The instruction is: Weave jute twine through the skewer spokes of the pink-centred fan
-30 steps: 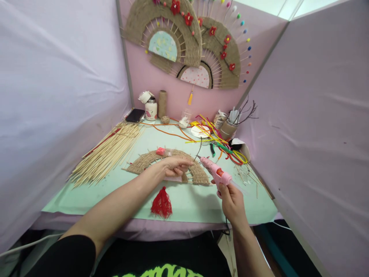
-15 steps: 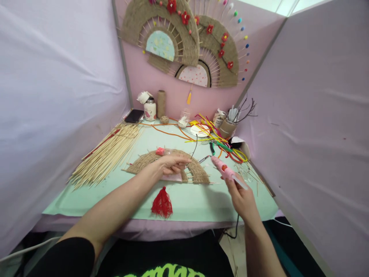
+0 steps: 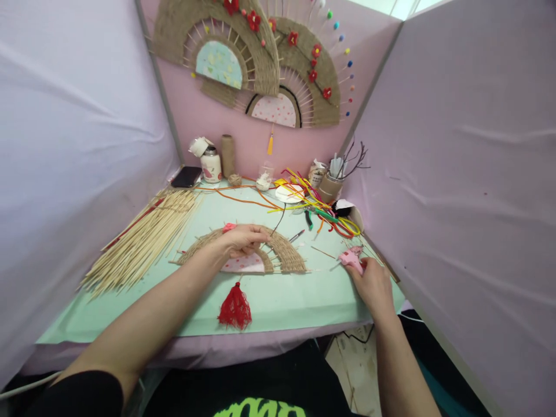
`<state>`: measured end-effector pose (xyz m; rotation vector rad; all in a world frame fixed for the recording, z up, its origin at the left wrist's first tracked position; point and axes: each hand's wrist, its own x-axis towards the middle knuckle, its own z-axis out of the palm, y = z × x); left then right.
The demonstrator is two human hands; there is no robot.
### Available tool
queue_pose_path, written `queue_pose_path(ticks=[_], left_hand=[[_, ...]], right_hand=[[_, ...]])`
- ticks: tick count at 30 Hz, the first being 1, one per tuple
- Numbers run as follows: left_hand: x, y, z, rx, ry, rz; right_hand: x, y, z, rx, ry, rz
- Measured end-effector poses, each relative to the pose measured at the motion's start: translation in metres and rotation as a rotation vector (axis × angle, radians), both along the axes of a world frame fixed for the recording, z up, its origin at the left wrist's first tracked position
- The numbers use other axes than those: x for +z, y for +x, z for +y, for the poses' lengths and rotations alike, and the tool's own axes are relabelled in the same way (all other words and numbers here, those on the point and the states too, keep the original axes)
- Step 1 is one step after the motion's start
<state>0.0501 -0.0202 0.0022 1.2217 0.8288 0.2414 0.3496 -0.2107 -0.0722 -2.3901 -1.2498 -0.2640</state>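
My left hand (image 3: 244,238) reaches over a half-round fan (image 3: 292,255) wound with brown twine, pinching a thin dark twig (image 3: 279,221) that slants up from the fingertips. Part of the fan, including its white-pink centre panel (image 3: 245,264), is hidden by that hand. At the right side of the table, my right hand (image 3: 372,286) is closed around a pink glue gun (image 3: 351,259), held low over the tabletop. A red tassel (image 3: 235,308) lies in front of the fan. Behind the fan rests a small pen-like tool (image 3: 297,236).
Bamboo sticks (image 3: 141,240) are heaped at the left. Bright pipe cleaners (image 3: 313,200), pliers (image 3: 325,215), a jar (image 3: 211,165) and a cardboard cup (image 3: 330,186) with twigs stand or lie at the back. Finished fans (image 3: 260,58) hang on the pink wall.
My right hand has brought the glue gun down and away from the twig, and the gun has turned. The left hand still pinches the twig over the fan. The whole view has shifted.
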Motion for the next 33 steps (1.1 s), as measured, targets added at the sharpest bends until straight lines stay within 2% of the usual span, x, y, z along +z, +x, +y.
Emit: queue_pose_path(ticks=[2, 3, 5, 7, 10, 13, 18, 21, 24, 29, 33], left_hand=[[-0.005, 0.000, 0.001, 0.009, 0.084, 0.045], [-0.008, 0.001, 0.002, 0.011, 0.123, 0.067], [-0.014, 0.002, 0.003, 0.010, 0.178, 0.107], [-0.017, 0.004, 0.002, -0.001, 0.191, 0.123], [-0.017, 0.006, -0.002, 0.015, 0.200, 0.114], [-0.013, 0.006, -0.006, 0.063, 0.275, 0.127], [-0.008, 0.004, -0.008, 0.167, 0.392, 0.164], [-0.009, 0.002, -0.004, 0.184, 0.328, 0.142], [-0.010, -0.004, 0.005, 0.205, 0.177, 0.044], [-0.015, -0.021, 0.025, 0.262, -0.063, -0.178], [-0.021, -0.029, 0.032, 0.282, -0.124, -0.165]], right_hand=[[0.018, -0.013, 0.008, -0.005, 0.024, -0.081], [0.030, -0.021, 0.013, 0.057, 0.083, -0.101], [0.058, -0.040, 0.025, 0.293, 0.241, -0.081], [0.086, -0.061, 0.042, 0.506, 0.315, -0.033], [0.119, -0.088, 0.071, 0.649, 0.289, -0.052], [0.133, -0.105, 0.095, 0.672, 0.184, -0.160], [0.131, -0.115, 0.108, 0.654, 0.015, -0.269], [0.126, -0.114, 0.104, 0.629, 0.005, -0.303], [0.117, -0.111, 0.098, 0.576, 0.057, -0.278], [0.082, -0.117, 0.095, 0.391, 0.232, -0.124], [0.048, -0.133, 0.102, 0.356, 0.231, 0.011]])
